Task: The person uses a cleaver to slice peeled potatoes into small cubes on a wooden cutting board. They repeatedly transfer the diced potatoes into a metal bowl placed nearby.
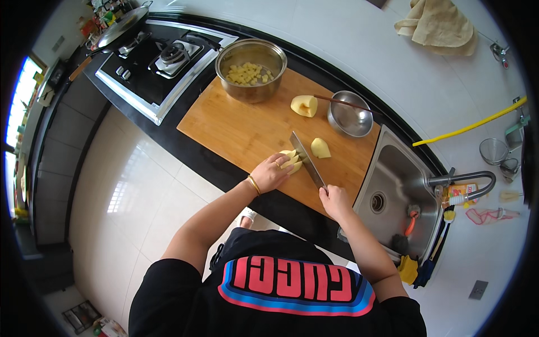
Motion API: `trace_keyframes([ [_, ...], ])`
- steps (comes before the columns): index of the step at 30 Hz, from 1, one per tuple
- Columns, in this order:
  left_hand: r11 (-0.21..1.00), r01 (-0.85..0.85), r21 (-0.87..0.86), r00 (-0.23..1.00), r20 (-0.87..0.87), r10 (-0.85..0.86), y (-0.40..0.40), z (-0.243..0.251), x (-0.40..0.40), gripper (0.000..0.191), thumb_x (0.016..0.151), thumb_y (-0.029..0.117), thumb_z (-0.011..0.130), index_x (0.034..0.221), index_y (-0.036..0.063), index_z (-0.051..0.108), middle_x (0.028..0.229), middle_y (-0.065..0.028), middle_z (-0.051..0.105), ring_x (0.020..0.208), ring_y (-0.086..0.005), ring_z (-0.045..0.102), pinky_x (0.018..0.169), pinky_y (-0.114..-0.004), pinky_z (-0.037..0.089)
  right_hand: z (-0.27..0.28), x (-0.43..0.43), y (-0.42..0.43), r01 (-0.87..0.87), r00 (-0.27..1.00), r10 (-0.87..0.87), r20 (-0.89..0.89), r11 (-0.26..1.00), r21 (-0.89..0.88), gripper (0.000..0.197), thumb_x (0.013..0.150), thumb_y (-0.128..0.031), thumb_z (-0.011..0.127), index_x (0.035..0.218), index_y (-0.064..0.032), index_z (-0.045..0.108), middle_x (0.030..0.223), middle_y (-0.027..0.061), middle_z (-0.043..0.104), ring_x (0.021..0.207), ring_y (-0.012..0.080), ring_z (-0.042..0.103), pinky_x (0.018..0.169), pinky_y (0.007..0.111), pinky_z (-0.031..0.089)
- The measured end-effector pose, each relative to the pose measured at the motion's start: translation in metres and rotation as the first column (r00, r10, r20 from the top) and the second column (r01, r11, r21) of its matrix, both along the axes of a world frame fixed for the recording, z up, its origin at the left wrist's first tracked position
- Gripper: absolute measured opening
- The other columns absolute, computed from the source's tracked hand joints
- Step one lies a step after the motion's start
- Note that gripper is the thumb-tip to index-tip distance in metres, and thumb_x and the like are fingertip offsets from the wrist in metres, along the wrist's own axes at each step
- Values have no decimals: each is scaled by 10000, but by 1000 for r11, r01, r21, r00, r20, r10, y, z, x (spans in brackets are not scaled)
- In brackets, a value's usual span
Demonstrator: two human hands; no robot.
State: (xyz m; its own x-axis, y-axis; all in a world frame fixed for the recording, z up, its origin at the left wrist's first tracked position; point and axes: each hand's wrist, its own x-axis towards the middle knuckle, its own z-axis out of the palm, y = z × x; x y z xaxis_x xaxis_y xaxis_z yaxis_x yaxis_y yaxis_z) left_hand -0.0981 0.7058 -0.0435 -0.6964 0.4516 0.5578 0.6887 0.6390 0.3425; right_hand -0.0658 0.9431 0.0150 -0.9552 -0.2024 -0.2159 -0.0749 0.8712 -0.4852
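On a wooden cutting board (252,126), my left hand (271,173) presses down on cut pieces of a peeled, pale yellow vegetable or fruit (294,162). A kitchen knife (308,162) is gripped by its handle in my right hand (337,202), its broad blade beside those pieces. Just right of the blade lies a separate pale yellow chunk (321,148). Farther back sits a larger hollowed piece (304,105), touching one end of a brown chopstick (345,102) that rests across a metal bowl (350,118). Small yellow cubes (248,74) lie in a steel saucepan (251,90) at the board's back left corner.
A steel sink (389,181) with a curved faucet (480,175) adjoins the board on the right. A gas stove (168,63) carrying a lidded wok (124,29) stands at the left. A yellow hose (471,125) and a beige cloth (438,27) are by the wall.
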Motion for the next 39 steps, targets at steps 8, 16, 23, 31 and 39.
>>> trace_keyframes([
  [8,997,43,68,994,-108,-36,7,-18,-6,267,705,123,674,955,44,622,970,-97,561,932,-282,568,760,-357,492,0,-2,2,-16,999,16,43,1000,2,327,843,-227,523,660,42,558,621,246,564,604,410,564,571,462,453],
  [16,992,51,114,992,-118,-37,8,-9,-9,266,695,89,669,945,15,613,956,-98,561,912,-280,571,759,-363,489,1,-4,3,-55,998,57,26,998,-42,319,852,-210,517,671,49,558,618,245,564,598,408,562,575,466,450],
  [23,993,19,114,994,-106,-7,5,-14,-9,255,688,89,674,924,14,610,930,-83,569,904,-266,575,729,-350,489,51,-8,-12,-80,983,73,170,996,35,307,869,-197,489,695,43,567,629,244,569,604,405,564,578,457,451],
  [31,990,16,142,995,-102,-1,6,-15,-8,255,683,86,684,917,10,617,913,-86,574,897,-265,579,729,-351,493,17,-9,-27,-88,988,77,133,993,76,345,871,-199,482,639,42,567,606,256,558,586,425,559,561,475,450],
  [39,982,31,185,995,-97,-13,1,-5,-8,282,656,88,698,917,18,617,926,-88,569,881,-267,574,746,-363,487,13,-13,-27,-27,998,30,50,998,-48,352,861,-225,511,649,51,563,622,253,561,602,416,560,561,461,444],
])
